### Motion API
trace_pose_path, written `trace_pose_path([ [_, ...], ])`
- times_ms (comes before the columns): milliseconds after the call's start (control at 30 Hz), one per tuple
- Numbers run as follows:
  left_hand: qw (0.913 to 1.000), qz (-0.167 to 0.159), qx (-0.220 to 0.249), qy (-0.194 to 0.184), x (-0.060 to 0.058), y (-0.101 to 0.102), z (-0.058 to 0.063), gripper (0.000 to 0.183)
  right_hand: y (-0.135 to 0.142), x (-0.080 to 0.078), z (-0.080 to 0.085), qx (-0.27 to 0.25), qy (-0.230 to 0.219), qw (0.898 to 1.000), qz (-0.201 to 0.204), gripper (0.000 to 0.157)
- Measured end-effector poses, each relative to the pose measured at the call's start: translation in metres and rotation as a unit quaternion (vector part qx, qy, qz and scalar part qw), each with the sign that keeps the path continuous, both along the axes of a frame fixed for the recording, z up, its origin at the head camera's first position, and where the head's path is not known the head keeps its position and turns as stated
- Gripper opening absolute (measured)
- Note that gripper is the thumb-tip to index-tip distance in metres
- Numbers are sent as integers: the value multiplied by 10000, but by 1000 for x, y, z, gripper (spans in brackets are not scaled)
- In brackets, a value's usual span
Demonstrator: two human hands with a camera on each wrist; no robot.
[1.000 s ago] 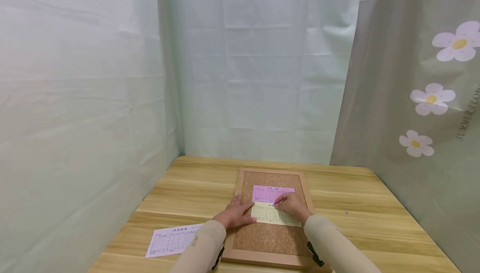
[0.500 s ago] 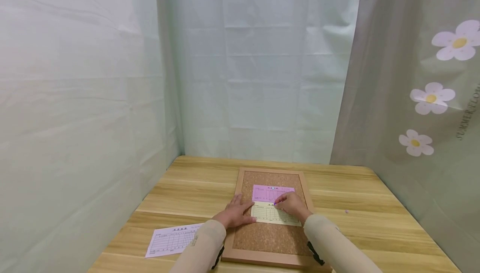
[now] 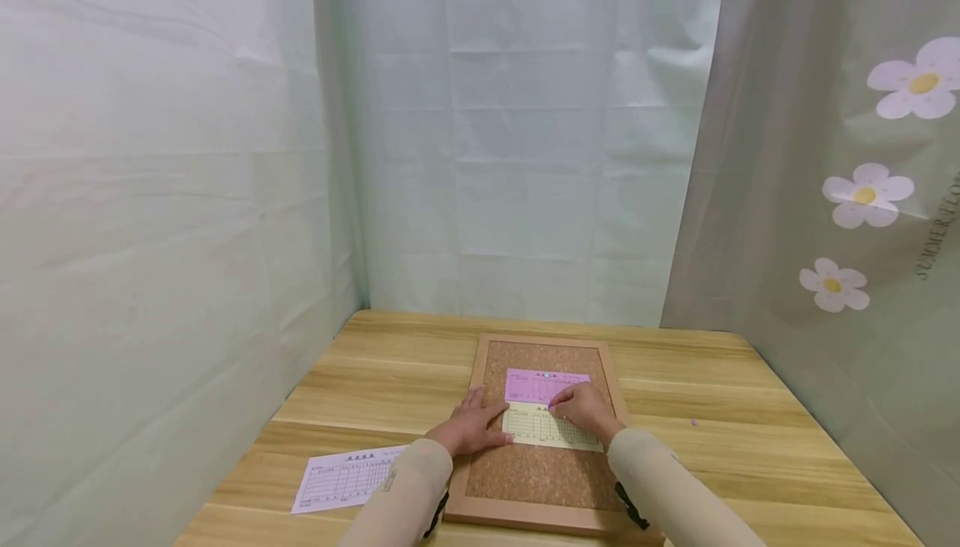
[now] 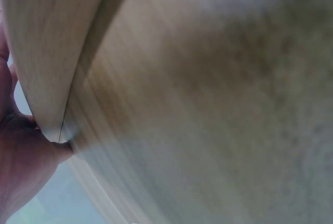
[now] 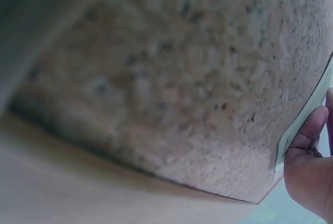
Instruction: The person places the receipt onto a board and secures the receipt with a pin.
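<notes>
Right grip [image 3: 587, 411] pinches small purple object [image 3: 551, 405]; visible only in head view.

The board [image 3: 543, 480] is a cork rectangle in a light wooden frame, lying flat with its far end near the table's [image 3: 712, 372] far edge. Across it lies a pink slip [image 3: 534, 385], printed with a ruled grid. A yellow slip [image 3: 534, 426] of similar print lies flat against its near edge, the pin [image 3: 550, 406], small and purple, at its far edge in the right hand's [image 3: 585, 412] fingertips.
</notes>
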State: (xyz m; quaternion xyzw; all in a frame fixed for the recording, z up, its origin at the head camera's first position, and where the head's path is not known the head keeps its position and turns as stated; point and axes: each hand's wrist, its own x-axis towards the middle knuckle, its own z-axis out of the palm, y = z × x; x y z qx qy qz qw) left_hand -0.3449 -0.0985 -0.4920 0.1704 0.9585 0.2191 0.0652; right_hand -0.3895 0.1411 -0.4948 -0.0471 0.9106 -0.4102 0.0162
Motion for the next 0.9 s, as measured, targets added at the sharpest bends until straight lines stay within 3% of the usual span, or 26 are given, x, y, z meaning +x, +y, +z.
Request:
trace_pose_path([
  [900, 9999, 60, -92, -1, 0, 1, 0, 67, -1, 3, 7, -104, -162, 9998, 38, 5],
])
